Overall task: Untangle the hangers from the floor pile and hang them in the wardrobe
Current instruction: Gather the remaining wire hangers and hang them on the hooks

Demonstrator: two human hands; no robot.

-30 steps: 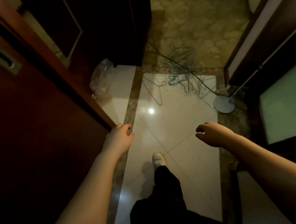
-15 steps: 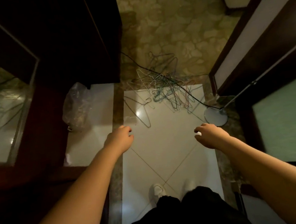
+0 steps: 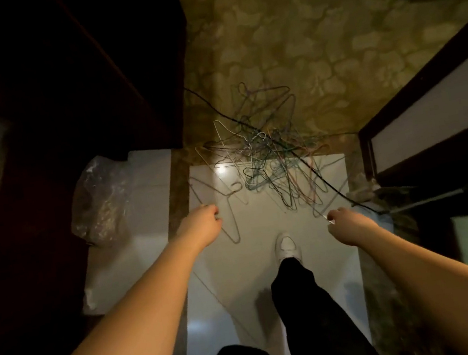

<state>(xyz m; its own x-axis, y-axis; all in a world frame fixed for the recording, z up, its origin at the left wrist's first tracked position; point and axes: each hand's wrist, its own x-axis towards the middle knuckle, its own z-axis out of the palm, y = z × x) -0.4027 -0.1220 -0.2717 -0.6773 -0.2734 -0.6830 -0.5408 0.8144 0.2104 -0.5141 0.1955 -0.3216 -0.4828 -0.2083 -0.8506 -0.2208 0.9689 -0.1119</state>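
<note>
Nothing hung yet: hangers (image 3: 269,159) sit in a tangled pile on the floor ahead. Left hand (image 3: 201,228) & right hand (image 3: 346,226) loosely curled, empty, above the tiles. Whole job's left.

Glossy pale floor tiles (image 3: 255,265) bordered by mottled brown stone flooring (image 3: 313,44). Tangled pile of wire hangers (image 3: 272,159) straddling the seam between the two, a black cable (image 3: 317,174) running across it. One loose hanger (image 3: 225,206) flat on the tile just left of the pile. Crumpled clear plastic bag (image 3: 100,203) farther left. White shoe (image 3: 288,246) planted on the tile.
</note>
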